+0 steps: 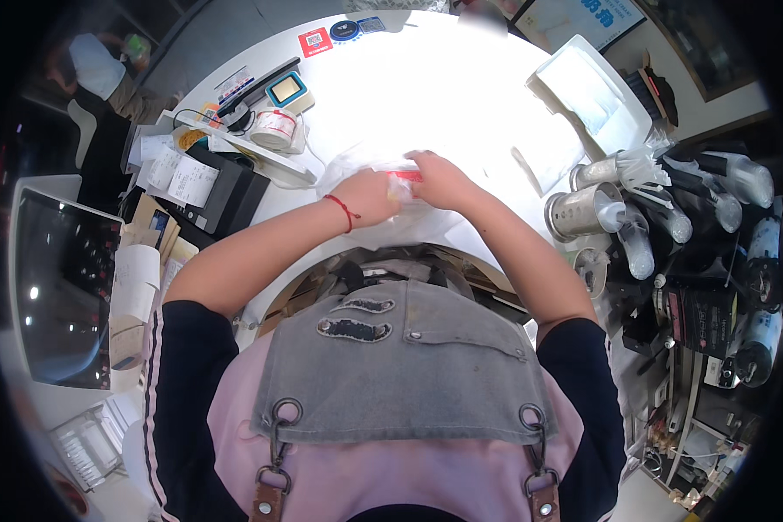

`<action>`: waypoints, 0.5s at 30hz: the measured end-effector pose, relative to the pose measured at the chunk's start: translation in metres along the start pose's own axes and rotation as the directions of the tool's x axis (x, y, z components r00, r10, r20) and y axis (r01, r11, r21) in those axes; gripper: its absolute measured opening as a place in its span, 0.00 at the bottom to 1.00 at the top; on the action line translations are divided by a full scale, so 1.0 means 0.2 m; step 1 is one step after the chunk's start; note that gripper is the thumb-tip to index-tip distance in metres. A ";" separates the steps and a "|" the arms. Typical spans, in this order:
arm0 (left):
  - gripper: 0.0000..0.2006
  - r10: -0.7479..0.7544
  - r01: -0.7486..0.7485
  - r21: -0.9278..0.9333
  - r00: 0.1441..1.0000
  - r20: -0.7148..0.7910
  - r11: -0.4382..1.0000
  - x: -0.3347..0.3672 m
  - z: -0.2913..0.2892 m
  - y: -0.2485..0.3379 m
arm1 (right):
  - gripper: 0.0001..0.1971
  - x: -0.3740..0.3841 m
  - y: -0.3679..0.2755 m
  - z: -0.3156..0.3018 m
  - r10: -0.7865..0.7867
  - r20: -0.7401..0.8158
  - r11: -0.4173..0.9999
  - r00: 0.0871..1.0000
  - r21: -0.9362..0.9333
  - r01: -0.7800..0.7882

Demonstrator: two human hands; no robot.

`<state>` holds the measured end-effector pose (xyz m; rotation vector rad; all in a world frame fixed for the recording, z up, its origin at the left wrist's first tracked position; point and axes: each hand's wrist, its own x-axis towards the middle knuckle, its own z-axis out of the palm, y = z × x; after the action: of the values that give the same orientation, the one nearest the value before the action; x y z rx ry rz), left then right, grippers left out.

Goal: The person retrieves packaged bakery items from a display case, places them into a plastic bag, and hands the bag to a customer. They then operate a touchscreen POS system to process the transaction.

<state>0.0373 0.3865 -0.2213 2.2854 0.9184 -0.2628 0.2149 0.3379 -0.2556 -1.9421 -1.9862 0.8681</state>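
Both my hands meet over the white counter (391,96), close to its near edge. My left hand (370,197), with a red cord bracelet (344,209) at the wrist, has its fingers closed on a thin, whitish see-through plastic bag (344,170). From the other side my right hand (442,181) grips the same bag, its fingers bent over the top. Between the two hands shows a red patch (404,176) on the bag. The bag spreads crumpled beneath and around the hands. What lies inside it I cannot make out.
Left of the hands stand a label roll (274,126), a small screen device (286,89) and a black printer (226,191) with paper slips. A dark monitor (65,291) is farther left. Metal canisters (574,213) with straws and wrapped cups crowd the right. A person (100,70) is at far left.
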 end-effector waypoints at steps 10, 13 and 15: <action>0.22 -0.587 0.572 -0.504 0.796 0.149 0.648 0.38 0.22 -0.60 | 0.10 0.04 0.03 0.16 0.123 0.059 0.923 0.991 -0.375 -0.092; 0.24 -0.642 0.642 -0.351 0.755 0.135 0.681 0.42 0.30 -0.66 | 0.08 0.07 0.00 0.13 0.174 0.116 0.925 0.978 -0.361 -0.121; 0.22 -0.513 0.513 -0.017 0.858 0.012 0.858 0.40 0.38 -0.67 | 0.09 0.07 0.00 0.13 0.052 0.212 0.872 0.976 -0.486 0.059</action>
<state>0.0095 0.4544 -0.3802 1.9775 1.5143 -0.4867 0.2002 0.3453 -0.2800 -2.1713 -2.5427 0.6371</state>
